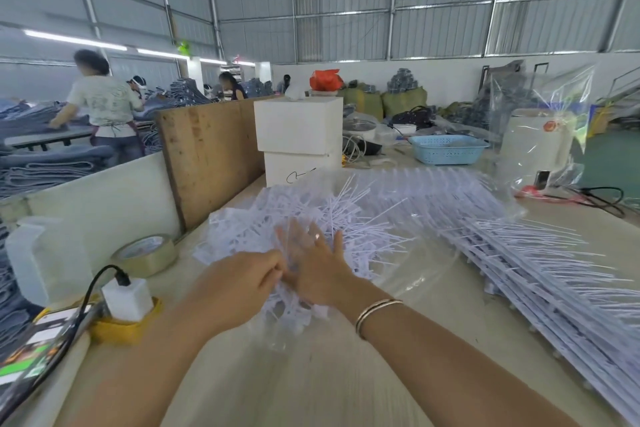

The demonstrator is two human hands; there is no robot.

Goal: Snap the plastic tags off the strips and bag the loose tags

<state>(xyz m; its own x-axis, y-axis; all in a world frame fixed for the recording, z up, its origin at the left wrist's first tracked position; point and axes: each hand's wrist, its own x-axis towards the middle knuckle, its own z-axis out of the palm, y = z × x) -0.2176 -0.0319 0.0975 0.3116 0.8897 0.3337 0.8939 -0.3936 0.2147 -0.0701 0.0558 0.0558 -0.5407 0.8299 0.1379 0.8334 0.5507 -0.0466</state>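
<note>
Left hand: the left hand (242, 282) sits just left of centre, fingers curled and pinching white plastic at the near edge of the loose heap.
Right hand: the right hand (317, 270) lies at centre with fingers straight and spread, pressed flat on the clear bag film over the heap; a ring shows on one finger and bangles (375, 314) circle the wrist.
Loose tags: the loose tags (304, 218) form a tangled white heap at centre, under and around both hands, inside the clear plastic bag (408, 282).
Strips: the tag strips (540, 274) are stacked along the right side, running to the lower right corner.
Surroundings: tape roll (147, 255) at left of the table (311, 385); blue basket (448, 148) at upper right.
</note>
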